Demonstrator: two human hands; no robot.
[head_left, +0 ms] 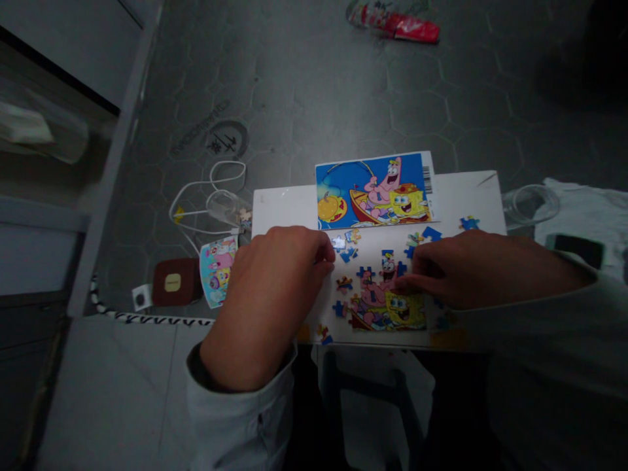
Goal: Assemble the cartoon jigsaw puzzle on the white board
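A partly joined jigsaw puzzle (392,307) lies on a white box-like table (471,196), showing a yellow square character and a pink one. My right hand (466,268) reaches in from the right, thumb and fingers closed at a blue puzzle piece (401,269) on the puzzle's upper right edge. My left hand (275,288) hovers at the left side of the table, its fingertips pinched beside loose pieces (349,254); whatever they hold is hidden. Above the puzzle lies the picture card (375,191), with the same characters in a boat.
More loose pieces lie left of the puzzle (344,283) and near the right hand (470,224). Clear cups (228,208) (532,203) stand on both sides. A white cable (191,186), a brown box (176,281) and a red packet (407,27) are on the floor.
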